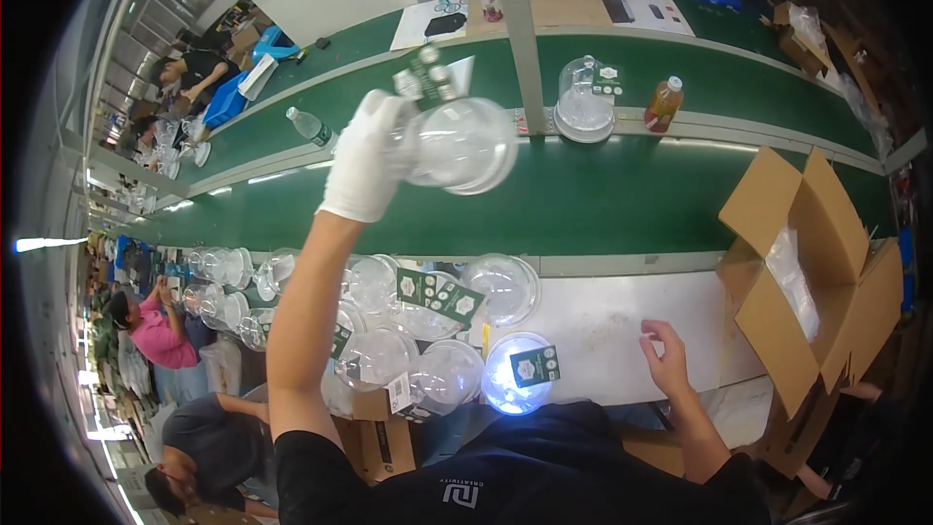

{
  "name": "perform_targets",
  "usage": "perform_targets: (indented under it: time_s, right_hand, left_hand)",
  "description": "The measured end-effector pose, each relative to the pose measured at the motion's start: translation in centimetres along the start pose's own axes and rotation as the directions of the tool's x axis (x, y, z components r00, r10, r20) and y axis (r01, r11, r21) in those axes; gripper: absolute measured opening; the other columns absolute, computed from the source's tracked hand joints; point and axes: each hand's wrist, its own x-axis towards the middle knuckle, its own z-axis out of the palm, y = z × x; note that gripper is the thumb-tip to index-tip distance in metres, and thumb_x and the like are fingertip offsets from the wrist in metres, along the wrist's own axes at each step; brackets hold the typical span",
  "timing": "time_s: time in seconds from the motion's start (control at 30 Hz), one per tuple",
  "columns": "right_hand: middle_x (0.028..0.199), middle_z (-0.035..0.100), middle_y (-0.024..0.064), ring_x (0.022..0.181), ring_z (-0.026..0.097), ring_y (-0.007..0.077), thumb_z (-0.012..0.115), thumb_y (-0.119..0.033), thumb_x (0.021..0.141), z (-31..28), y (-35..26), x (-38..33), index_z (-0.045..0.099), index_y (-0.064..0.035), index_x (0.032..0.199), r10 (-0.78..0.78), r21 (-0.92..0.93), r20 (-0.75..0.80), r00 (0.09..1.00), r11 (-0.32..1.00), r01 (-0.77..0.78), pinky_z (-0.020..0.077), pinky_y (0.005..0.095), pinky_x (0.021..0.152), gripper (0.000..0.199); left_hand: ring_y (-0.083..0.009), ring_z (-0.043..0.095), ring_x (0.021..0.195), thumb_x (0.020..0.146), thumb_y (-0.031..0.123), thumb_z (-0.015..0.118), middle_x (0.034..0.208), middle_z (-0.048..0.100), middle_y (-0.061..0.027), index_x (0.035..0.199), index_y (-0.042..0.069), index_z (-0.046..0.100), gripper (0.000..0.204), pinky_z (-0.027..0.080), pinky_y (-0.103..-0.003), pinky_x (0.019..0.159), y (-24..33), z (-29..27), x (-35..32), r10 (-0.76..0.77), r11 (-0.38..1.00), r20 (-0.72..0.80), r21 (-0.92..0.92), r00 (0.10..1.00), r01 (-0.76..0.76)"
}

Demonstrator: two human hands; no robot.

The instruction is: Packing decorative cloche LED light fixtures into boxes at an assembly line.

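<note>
My left hand (365, 160), in a white glove, is raised over the green conveyor belt (603, 199). Its fingers are closed round the narrow end of a clear plastic dome (462, 144), blurred by motion. A blurred green-and-white card (428, 78) shows just above the dome. My bare right hand (666, 358) hovers over the white tabletop (593, 331) with fingers apart and nothing in it. Between my arms, close to my body, a brightly lit dome (507, 391) carries a green card (535, 367). More clear domes (372, 358) crowd the table to the left.
An open cardboard box (807, 272) with clear plastic film inside stands at the right. Beyond the belt are another dome (584, 102), an amber drink bottle (664, 105) and a water bottle (309, 126). A metal post (518, 34) rises ahead. Other people work at the left.
</note>
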Motion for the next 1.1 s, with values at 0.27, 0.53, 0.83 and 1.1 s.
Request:
perform_targets:
  time_s: [0.27, 0.53, 0.83, 1.1]
  right_hand:
    - [0.159, 0.033, 0.0191, 0.144, 0.038, 0.0325, 0.089, -0.018, 0.072, 1.1, 0.7, -1.2, 0.015, -0.0077, 0.160, 0.014, 0.210, -0.218, 0.976, 0.977, 0.033, 0.0357, 0.0479, 0.114, 0.115]
    - [0.156, 0.033, 0.0299, 0.144, 0.036, 0.0415, 0.096, -0.025, 0.060, 2.6, 5.7, -10.5, 0.015, 0.0037, 0.156, 0.157, 0.059, -0.470, 0.869, 0.987, -0.147, 0.0313, 0.0434, 0.119, 0.129]
    - [0.147, 0.042, 0.0294, 0.134, 0.044, 0.0437, 0.097, -0.030, 0.056, 5.8, 9.1, -17.0, 0.011, 0.0026, 0.156, 0.182, -0.126, -0.475, 0.861, 0.954, -0.272, 0.0353, 0.0452, 0.114, 0.136]
    - [0.149, 0.046, 0.0230, 0.138, 0.045, 0.0376, 0.098, -0.031, 0.054, 2.9, 9.9, -15.0, 0.020, 0.0016, 0.155, 0.144, -0.175, -0.313, 0.939, 0.963, -0.206, 0.0376, 0.0425, 0.114, 0.132]
  left_hand:
    - [-0.0324, 0.061, 0.076, 0.084, 0.006, 0.070, 0.087, 0.058, -0.0139, 0.090, 0.005, 0.062, 0.010, 0.051, -0.041, 0.069, 18.0, 8.2, -3.1, 0.281, 0.899, 0.170, -0.391, 0.945, -0.197]
    - [-0.0425, 0.063, 0.086, 0.084, 0.013, 0.065, 0.088, 0.063, -0.0232, 0.088, 0.002, 0.064, 0.012, 0.051, -0.049, 0.078, 30.8, 19.8, -12.9, 0.519, 0.791, 0.517, -0.592, 0.681, -0.155]
    - [-0.0449, 0.065, 0.086, 0.086, 0.016, 0.065, 0.091, 0.066, -0.0277, 0.096, -0.001, 0.066, 0.020, 0.052, -0.050, 0.079, 33.1, 20.1, -22.9, 0.329, 0.823, 0.606, -0.560, 0.724, 0.094]
    - [-0.0418, 0.055, 0.118, 0.082, 0.021, 0.071, 0.134, 0.056, -0.0208, 0.135, 0.008, 0.054, 0.057, 0.047, -0.049, 0.100, 31.2, 16.8, -29.0, 0.310, 0.873, 0.467, -0.485, 0.828, -0.053]
